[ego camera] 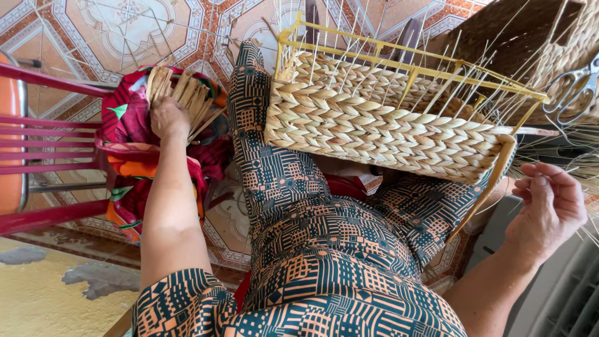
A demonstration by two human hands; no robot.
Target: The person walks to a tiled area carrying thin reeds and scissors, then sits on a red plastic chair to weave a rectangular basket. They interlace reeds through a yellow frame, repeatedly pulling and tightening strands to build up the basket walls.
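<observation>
The half-woven basket (380, 125) rests on the person's lap (324, 249). Left of the basket lies a bundle of straw strips (181, 93) on a cloth (131, 143) — the left hand (168, 118) upon it. Further left of the basket stands a chair (43, 143). Right of the basket hang scissors (571, 90) — the right hand (549, 206) sits below its right corner.

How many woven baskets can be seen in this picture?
2. One half-woven basket on a yellow frame rests on the person's lap; a darker finished basket stands at the upper right. Others may be hidden outside the view.
</observation>
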